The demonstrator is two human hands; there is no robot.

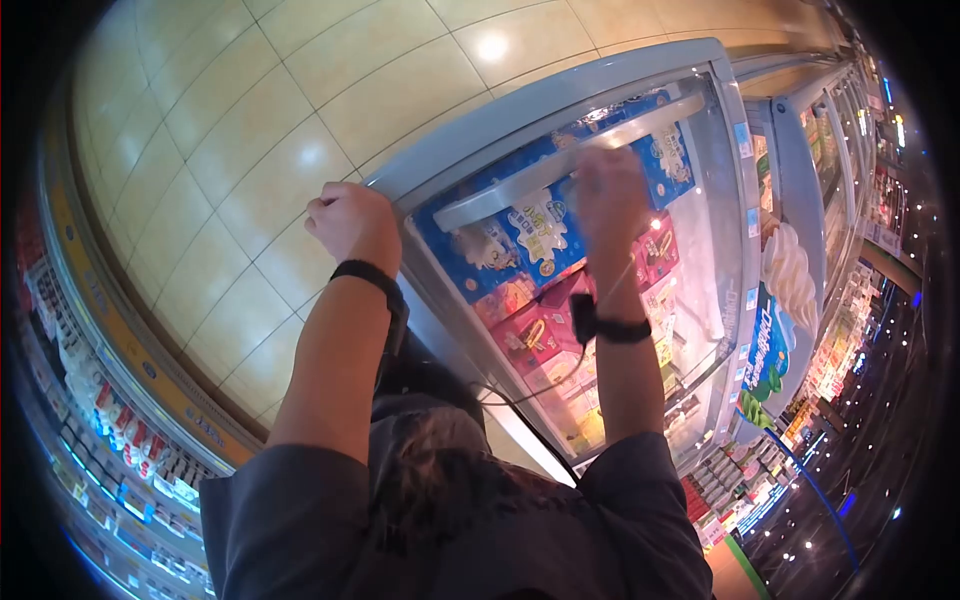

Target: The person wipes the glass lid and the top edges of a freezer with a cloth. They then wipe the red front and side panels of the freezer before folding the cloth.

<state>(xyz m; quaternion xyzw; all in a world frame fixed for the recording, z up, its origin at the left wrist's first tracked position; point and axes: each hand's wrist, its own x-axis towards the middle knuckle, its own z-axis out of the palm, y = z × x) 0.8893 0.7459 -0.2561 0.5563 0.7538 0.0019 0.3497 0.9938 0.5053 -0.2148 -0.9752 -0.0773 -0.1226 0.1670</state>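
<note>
My left hand (355, 225) is curled into a fist with nothing visible in it, beside the corner of a chest freezer (540, 100). A dark band circles that wrist. Smeared by motion, my right hand (610, 195) overlaps the long pale handle (500, 195) on the freezer's glass lid; I cannot tell whether its fingers hold it. A dark strap with a small device (583, 318) sits on the right wrist, and a thin cable trails from it. Under the glass lie blue printed boxes (540, 235) and pink boxes (530, 335).
Beige floor tiles (250, 150) lie beyond the freezer. To the right stands another freezer case (835, 180) with an ice cream picture (785, 270) on its end. Lit shelves of packaged goods (130, 440) line the left side.
</note>
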